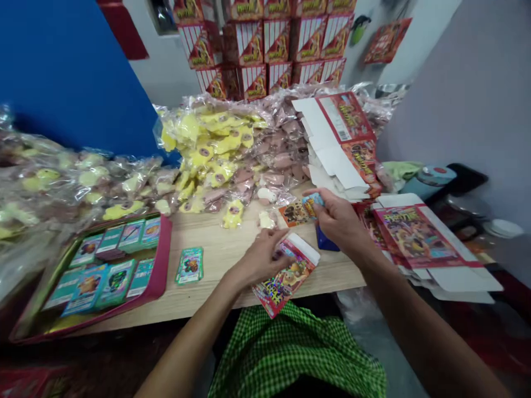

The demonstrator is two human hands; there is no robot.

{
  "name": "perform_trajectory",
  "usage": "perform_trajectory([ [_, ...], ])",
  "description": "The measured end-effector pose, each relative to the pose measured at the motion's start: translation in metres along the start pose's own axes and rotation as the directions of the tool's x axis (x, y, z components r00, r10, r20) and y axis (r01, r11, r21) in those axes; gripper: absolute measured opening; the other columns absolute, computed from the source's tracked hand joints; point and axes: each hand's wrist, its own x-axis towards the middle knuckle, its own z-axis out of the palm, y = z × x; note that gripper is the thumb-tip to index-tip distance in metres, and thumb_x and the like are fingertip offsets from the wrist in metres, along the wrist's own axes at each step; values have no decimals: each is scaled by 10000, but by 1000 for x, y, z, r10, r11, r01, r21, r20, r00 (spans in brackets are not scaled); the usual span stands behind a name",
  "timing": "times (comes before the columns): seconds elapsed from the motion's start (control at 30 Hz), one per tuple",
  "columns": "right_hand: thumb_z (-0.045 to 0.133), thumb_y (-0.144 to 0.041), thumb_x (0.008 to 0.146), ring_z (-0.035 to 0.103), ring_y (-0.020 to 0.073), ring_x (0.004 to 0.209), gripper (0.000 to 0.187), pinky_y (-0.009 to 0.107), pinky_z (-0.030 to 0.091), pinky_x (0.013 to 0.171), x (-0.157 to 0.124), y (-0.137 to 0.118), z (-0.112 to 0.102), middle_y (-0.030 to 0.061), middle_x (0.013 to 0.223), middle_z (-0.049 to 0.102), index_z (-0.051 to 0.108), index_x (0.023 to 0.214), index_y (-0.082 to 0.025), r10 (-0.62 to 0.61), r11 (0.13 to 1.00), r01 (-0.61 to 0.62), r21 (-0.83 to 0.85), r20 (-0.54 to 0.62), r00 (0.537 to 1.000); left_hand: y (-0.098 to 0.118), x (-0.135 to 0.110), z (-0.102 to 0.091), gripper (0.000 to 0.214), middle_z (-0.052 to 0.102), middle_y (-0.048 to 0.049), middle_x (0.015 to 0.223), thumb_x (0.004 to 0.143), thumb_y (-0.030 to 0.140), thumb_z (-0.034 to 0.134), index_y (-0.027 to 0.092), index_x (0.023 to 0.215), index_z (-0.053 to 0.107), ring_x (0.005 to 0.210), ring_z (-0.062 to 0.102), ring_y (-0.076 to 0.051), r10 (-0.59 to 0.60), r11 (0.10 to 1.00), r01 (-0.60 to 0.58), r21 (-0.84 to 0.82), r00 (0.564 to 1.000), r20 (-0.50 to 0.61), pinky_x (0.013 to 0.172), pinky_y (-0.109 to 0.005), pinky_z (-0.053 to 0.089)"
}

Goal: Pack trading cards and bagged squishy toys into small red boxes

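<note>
My right hand point(338, 218) pinches a small printed piece point(313, 205), blue at the near end, beside an orange printed card point(295, 214); whether the two are joined I cannot tell. Under that hand a dark blue object point(326, 240) partly shows. My left hand point(263, 260) lies with fingers apart over a shiny red flat box point(286, 276), whose white flap point(305, 247) stands open and whose lower corner passes the table edge. Just beyond the left fingertips sits a bagged cream plush toy point(266, 220).
Bagged yellow plush toys point(213, 149) and pinkish ones point(286, 149) are heaped behind. At left, a pink-rimmed tin point(165, 249) holds card stacks, with another card stack point(189, 265) beside it. Flattened red boxes point(418, 235) lie right; more boxes point(251, 44) are stacked behind.
</note>
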Motion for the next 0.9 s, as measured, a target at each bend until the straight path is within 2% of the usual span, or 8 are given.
perform_trajectory([
  [0.07, 512, -169, 863, 563, 181, 637, 281, 273, 431, 595, -3, 6, -9, 19, 761, 634, 623, 1122, -168, -34, 999, 32, -32, -53, 998, 0, 15, 3, 549, 552, -129, 1249, 837, 410, 756, 228, 1333, 609, 1138, 562, -308, 6, 994, -23, 105, 988, 155, 1009, -487, 478],
  [0.17, 514, -158, 890, 638, 191, 731, 266, 289, 488, 673, -12, 6, -11, 43, 879, 709, 675, 1100, -184, -102, 995, 103, 3, -120, 988, 0, 22, -1, 346, 574, -107, 1130, 828, 354, 772, 184, 1108, 663, 990, 585, -271, -5, 989, -24, 149, 981, 192, 906, -439, 509],
  [0.4, 516, -92, 920, 670, 157, 725, 301, 264, 517, 653, -24, -31, -6, 17, 899, 711, 605, 1189, -194, -270, 958, 281, 56, -157, 950, 25, -26, -46, 134, 592, -17, 898, 924, 216, 680, 209, 834, 582, 854, 572, -188, 164, 986, -163, 18, 975, -151, 755, -299, 467],
  [0.53, 452, -35, 896, 661, 213, 819, 224, 336, 549, 739, -27, -57, 10, 82, 876, 678, 613, 1012, -139, -613, 790, 610, -68, -51, 789, 35, -52, -56, 103, 605, -29, 965, 937, 169, 671, 204, 861, 612, 907, 594, -175, 295, 951, -239, 195, 889, -350, 764, -273, 468],
  [0.63, 454, -81, 916, 618, 348, 1091, 189, 517, 518, 905, -30, -64, 22, 210, 1109, 669, 641, 919, -107, -679, 692, 701, -172, 174, 713, 28, -61, -54, 97, 600, -19, 928, 933, 145, 672, 203, 875, 621, 856, 606, -154, 302, 948, -219, 231, 844, -443, 729, -251, 475],
  [0.7, 488, -133, 953, 494, 413, 1318, 181, 596, 443, 1011, -33, -61, 26, 250, 1401, 554, 663, 986, -102, -630, 700, 685, -204, 276, 726, 18, -65, -49, 103, 592, -3, 875, 923, 165, 696, 208, 868, 621, 822, 605, -147, 280, 957, -198, 210, 814, -509, 723, -246, 485],
  [0.77, 507, -144, 969, 397, 392, 1431, 217, 592, 395, 1077, -37, -53, 26, 235, 1542, 438, 651, 1129, -113, -608, 739, 654, -161, 259, 751, 6, -68, -41, 132, 612, 3, 892, 893, 197, 743, 221, 959, 630, 819, 614, -145, 227, 974, -173, 147, 753, -617, 743, -252, 509],
  [0.9, 485, -100, 974, 514, 289, 1334, 249, 480, 445, 1055, -47, -34, 30, 188, 1390, 574, 585, 1197, -145, -541, 840, 542, 7, 70, 838, -15, -71, -18, 503, 679, -15, 1026, 803, 242, 842, 241, 1228, 574, 869, 671, -149, 60, 981, -184, -64, 597, -800, 783, -262, 566],
])
